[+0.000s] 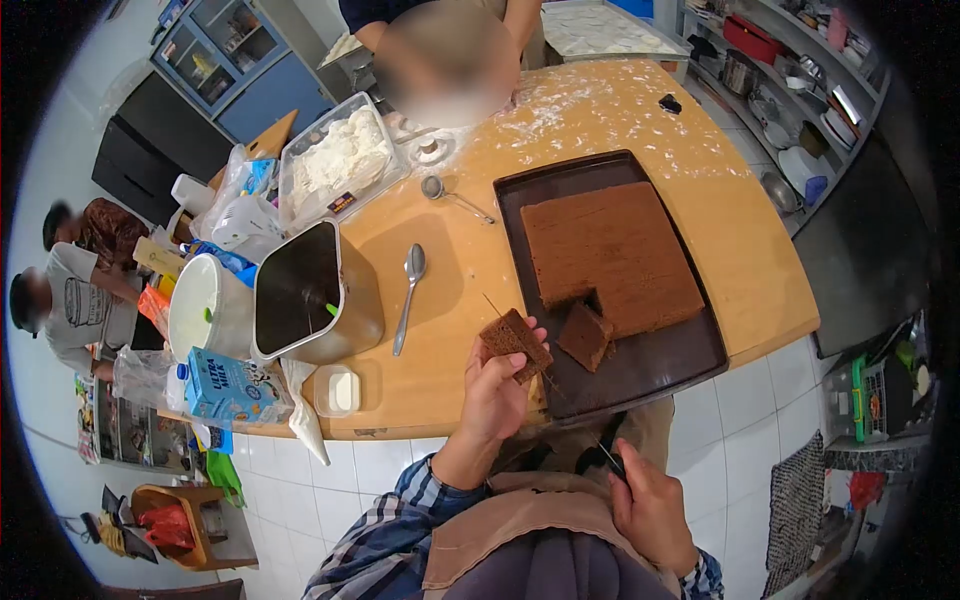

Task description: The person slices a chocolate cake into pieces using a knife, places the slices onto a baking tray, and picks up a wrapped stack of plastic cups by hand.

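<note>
My left hand point(493, 400) is closed around a small slab of brown cake point(516, 346), held up by the near left corner of the dark baking tray point(655, 393). In my right hand point(650, 505), low and close to my apron, is the dark handle of a long thin knife point(605, 455). Its blade appears edge-on and lines up with the held slab; whether it cuts in or only crosses it, I cannot tell. On the tray lies a large brown cake point(610, 255) with a notch at its near left corner, and a loose cut piece point(585, 337) leans beside that notch.
Left of the tray are a spoon point(409, 295), a small strainer point(455, 196), a deep metal tin point(362, 300), a white bucket point(198, 305), a blue milk carton point(230, 385) and a piping bag point(306, 415). Across the floured table, a person point(510, 30) works near a tub of flour point(340, 160).
</note>
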Demonstrator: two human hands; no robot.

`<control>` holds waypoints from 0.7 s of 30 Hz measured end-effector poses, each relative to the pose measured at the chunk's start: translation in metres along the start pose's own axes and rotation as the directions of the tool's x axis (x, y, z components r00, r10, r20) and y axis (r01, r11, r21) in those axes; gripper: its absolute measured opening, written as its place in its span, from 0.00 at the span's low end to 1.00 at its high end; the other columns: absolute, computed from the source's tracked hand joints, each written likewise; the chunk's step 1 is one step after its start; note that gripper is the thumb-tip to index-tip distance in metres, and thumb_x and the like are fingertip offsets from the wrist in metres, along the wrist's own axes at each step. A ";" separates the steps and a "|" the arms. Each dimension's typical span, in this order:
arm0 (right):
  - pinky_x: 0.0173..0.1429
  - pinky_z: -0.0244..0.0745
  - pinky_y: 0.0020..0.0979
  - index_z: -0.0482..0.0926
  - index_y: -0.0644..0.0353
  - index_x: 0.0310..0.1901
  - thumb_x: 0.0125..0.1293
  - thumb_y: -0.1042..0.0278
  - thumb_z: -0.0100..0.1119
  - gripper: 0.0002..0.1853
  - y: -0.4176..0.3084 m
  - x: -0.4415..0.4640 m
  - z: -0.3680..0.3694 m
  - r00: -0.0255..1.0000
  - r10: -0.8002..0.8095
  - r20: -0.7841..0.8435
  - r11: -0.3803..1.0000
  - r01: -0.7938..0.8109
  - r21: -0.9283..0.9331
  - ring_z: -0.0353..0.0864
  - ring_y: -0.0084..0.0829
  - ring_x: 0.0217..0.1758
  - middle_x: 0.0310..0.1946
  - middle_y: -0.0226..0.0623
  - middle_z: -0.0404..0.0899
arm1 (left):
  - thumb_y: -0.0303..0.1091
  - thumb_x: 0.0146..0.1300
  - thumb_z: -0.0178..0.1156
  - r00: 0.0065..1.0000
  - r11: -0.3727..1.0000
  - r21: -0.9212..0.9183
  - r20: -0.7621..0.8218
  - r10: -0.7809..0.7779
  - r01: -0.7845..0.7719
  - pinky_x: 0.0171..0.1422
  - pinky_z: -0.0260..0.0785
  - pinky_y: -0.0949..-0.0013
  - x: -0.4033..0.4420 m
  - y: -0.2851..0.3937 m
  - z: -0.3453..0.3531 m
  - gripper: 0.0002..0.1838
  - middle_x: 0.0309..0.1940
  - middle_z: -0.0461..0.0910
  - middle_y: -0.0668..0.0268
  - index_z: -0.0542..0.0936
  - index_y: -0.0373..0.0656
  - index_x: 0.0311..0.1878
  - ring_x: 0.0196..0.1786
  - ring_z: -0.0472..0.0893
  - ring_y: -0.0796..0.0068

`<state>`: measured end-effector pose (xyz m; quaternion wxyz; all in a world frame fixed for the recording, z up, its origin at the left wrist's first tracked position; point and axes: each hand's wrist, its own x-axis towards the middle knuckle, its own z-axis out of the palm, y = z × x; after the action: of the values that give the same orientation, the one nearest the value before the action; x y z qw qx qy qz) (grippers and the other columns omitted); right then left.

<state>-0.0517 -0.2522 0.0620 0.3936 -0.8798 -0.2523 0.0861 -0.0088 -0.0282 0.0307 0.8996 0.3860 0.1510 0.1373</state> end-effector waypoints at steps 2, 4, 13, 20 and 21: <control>0.29 0.72 0.42 0.68 0.66 0.58 0.59 0.73 0.59 0.24 0.002 0.000 0.000 1.000 -0.002 0.009 1.000 0.002 0.010 0.76 0.48 0.24 0.23 0.49 0.75 | 0.28 0.53 0.53 1.000 1.000 0.020 -0.012 -0.007 0.007 0.66 0.64 0.53 0.001 0.000 0.000 0.25 0.55 0.73 0.53 0.69 0.35 0.57 0.58 0.73 0.57; 0.29 0.72 0.42 0.68 0.66 0.58 0.59 0.73 0.59 0.25 0.001 0.000 0.000 1.000 0.001 0.014 1.000 -0.001 0.008 0.76 0.49 0.24 0.24 0.49 0.75 | 0.28 0.53 0.52 1.000 0.999 0.035 -0.024 -0.012 0.012 0.66 0.64 0.53 0.001 -0.001 0.001 0.25 0.55 0.73 0.53 0.68 0.35 0.57 0.58 0.73 0.57; 0.29 0.72 0.42 0.67 0.66 0.58 0.58 0.74 0.60 0.25 0.002 0.001 -0.002 1.000 -0.005 0.018 1.000 0.005 -0.009 0.76 0.48 0.24 0.25 0.49 0.75 | 0.27 0.53 0.51 1.000 0.999 0.053 -0.013 -0.013 0.014 0.66 0.64 0.52 0.003 0.001 0.003 0.25 0.55 0.71 0.51 0.67 0.34 0.58 0.59 0.72 0.56; 0.28 0.72 0.41 0.68 0.67 0.58 0.58 0.74 0.60 0.25 0.000 0.004 -0.003 1.000 -0.018 0.002 1.000 0.018 -0.020 0.77 0.47 0.24 0.25 0.50 0.75 | 0.28 0.53 0.51 1.000 0.997 0.079 0.018 -0.010 0.009 0.66 0.64 0.52 0.003 0.001 0.004 0.26 0.56 0.70 0.48 0.67 0.33 0.58 0.60 0.72 0.55; 0.28 0.72 0.42 0.68 0.67 0.58 0.58 0.74 0.60 0.25 0.000 0.004 -0.003 1.000 -0.010 0.013 1.000 0.010 -0.022 0.77 0.48 0.24 0.25 0.50 0.75 | 0.28 0.53 0.51 1.000 0.997 0.082 0.022 -0.011 0.009 0.67 0.64 0.52 0.003 0.001 0.004 0.26 0.57 0.70 0.48 0.67 0.33 0.58 0.60 0.72 0.55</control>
<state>-0.0474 -0.2521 0.0642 0.3827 -0.8822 -0.2601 0.0870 -0.0049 -0.0291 0.0332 0.8854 0.4233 0.1486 0.1222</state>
